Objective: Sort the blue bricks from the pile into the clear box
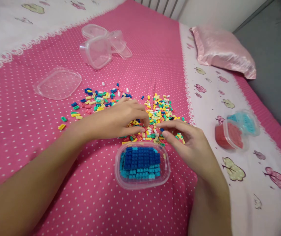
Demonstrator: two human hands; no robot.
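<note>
Small multicoloured toy building bricks (158, 113) lie in a loose pile on the pink dotted bedspread. My left hand (128, 116) is low over the middle of the pile, its fingers curved and its thumb apart from them, with no brick seen in its grasp. On the right side of the pile, my right hand (186, 137) has a dark blue brick (162, 130) between thumb and forefinger. Just in front of the pile stands an open clear plastic container (117, 175). Inside it, dark blue bricks (141, 157) lie in neat rows over light blue ones (142, 173).
At the back are clear containers and lids (98, 52). A clear lid (59, 83) lies flat at the left. To the right, one container holds red bricks (222, 135) and another holds light blue bricks (247, 121). A pink pillow (225, 50) rests at the far right.
</note>
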